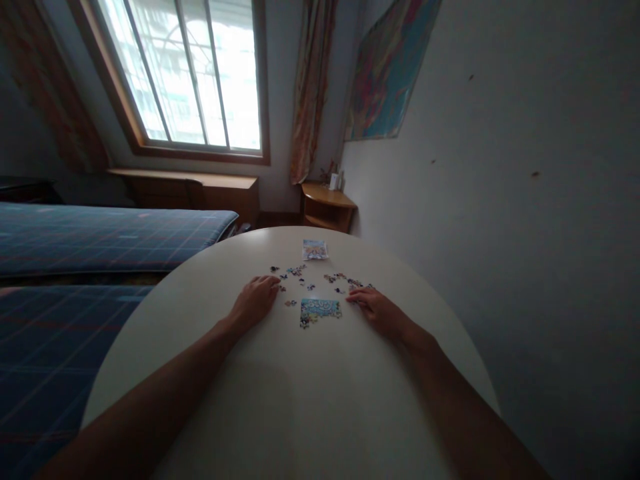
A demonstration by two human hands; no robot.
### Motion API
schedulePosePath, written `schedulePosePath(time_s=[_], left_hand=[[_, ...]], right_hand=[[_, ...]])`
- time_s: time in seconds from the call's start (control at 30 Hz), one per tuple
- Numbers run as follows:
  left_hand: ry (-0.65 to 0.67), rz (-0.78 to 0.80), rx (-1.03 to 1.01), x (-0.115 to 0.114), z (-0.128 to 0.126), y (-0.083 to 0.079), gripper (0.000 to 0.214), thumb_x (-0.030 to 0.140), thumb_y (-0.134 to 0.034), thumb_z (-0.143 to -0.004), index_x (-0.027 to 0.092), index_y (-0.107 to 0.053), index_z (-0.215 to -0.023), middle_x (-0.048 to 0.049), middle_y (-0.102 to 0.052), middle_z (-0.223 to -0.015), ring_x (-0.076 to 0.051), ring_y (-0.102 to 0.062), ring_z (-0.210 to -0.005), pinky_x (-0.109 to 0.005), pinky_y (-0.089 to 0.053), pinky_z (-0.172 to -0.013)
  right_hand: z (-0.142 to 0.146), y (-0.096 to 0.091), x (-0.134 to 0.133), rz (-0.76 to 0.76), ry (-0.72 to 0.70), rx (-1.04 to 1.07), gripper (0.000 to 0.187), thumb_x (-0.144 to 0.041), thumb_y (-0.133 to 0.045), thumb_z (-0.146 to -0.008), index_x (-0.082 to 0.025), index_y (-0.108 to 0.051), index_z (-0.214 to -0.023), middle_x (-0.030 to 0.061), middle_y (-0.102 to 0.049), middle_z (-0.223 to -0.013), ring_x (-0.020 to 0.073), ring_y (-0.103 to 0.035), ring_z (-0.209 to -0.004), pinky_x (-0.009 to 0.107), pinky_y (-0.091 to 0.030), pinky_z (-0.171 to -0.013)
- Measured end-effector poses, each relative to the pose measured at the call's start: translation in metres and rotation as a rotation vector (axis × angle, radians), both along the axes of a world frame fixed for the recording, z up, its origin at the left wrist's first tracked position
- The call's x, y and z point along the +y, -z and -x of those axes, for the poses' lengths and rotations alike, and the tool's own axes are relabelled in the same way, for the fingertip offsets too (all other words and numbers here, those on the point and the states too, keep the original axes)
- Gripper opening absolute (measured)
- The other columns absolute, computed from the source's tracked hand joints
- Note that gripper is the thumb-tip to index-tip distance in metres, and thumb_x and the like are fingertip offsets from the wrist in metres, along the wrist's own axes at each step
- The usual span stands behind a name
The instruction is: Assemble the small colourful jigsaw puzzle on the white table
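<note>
A partly joined jigsaw puzzle (320, 308) lies on the round white table (300, 387), blue along its far side with a ragged near edge. My left hand (254, 301) rests on the tabletop left of it, fingers lying loosely beside some loose puzzle pieces (296, 271). To the right of the puzzle is my right hand (376, 309), its fingers stretched out over the table by another cluster of loose pieces (341, 277). Nothing shows in either hand, though some fingertips are small and dim. Beyond the pieces lies a small picture card (315, 250).
Two loose pieces (291, 303) sit just left of the puzzle. A bed with a blue plaid cover (110, 240) stands left of the table, and a white wall (500, 220) runs along the right. A wooden corner shelf (330, 195) is behind the table, near the window (190, 73).
</note>
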State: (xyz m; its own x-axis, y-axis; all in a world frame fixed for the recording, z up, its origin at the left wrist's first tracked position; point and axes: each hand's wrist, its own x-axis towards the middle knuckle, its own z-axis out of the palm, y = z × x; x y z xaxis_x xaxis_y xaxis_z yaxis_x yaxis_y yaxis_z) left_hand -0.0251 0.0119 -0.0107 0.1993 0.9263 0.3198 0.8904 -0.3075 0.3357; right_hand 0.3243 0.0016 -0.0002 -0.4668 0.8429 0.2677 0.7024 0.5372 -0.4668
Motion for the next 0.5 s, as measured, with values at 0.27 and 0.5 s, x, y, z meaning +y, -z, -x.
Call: schedulePosePath(time_s=[0.27,0.5], left_hand=[[0.084,-0.058,0.061,-0.001,-0.007,0.008,0.040,0.027,-0.038,-0.099,0.019,-0.057,-0.133,-0.0071,-0.056,-0.142,-0.025,-0.047,-0.133,-0.043,-0.037,-0.113],[0.148,-0.056,0.198,-0.002,-0.012,0.000,0.041,0.028,-0.038,-0.100,0.016,-0.053,-0.136,-0.0112,-0.047,-0.150,-0.027,-0.037,-0.142,-0.044,-0.031,-0.117]], right_hand=[[0.002,-0.003,-0.002,-0.001,0.000,-0.028,0.039,-0.007,-0.047,-0.087,-0.022,-0.073,-0.113,0.0101,-0.067,-0.126,0.0225,-0.060,-0.120,0.048,-0.042,-0.109],[0.005,-0.007,-0.003,0.009,0.000,-0.058,0.042,-0.003,-0.047,-0.084,-0.019,-0.072,-0.114,0.0116,-0.066,-0.127,0.0232,-0.059,-0.121,0.048,-0.041,-0.110]])
